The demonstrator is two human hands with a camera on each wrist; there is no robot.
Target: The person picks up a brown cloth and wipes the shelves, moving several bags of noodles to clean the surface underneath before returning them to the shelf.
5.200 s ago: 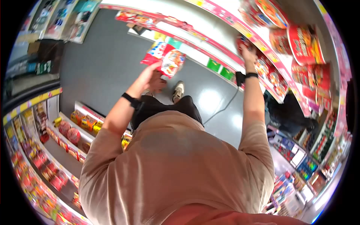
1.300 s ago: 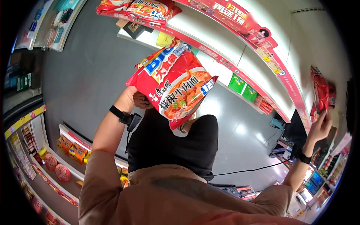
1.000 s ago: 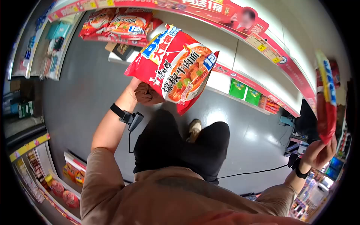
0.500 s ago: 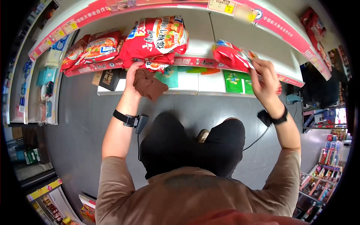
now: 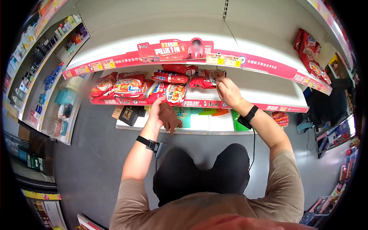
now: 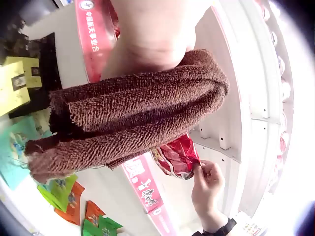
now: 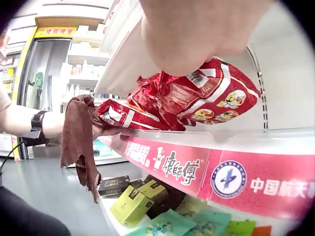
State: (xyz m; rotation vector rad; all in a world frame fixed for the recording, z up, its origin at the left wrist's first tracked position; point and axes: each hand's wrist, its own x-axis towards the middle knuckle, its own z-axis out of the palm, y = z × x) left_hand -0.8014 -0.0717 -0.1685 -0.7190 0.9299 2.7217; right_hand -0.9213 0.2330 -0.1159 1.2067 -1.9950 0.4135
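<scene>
In the head view my left hand (image 5: 155,110) holds a folded brown towel (image 5: 168,117), which hangs below its palm. Its fingers are at the lower edge of a red instant noodle pack (image 5: 173,94) at the front of the lower shelf. Across the left wrist view the towel (image 6: 133,113) hides most of those fingers. Farther right, my right hand (image 5: 229,92) pinches the end of another red noodle pack (image 5: 205,79) lying on the same shelf. The left wrist view shows this pinch at the corner of that shiny red pack (image 6: 178,156).
More noodle packs (image 5: 128,86) lie at the shelf's left end. The upper shelf's pink price strip (image 5: 264,63) overhangs this level. Boxes (image 5: 130,115) and green bags (image 5: 239,122) sit on the bottom ledge. Red packs (image 5: 306,46) stand on the upper shelf's right end.
The left hand has brought its noodle packs down onto the lower shelf, keeping the towel. The right hand has carried its pack left from the far right and set it down beside them.
</scene>
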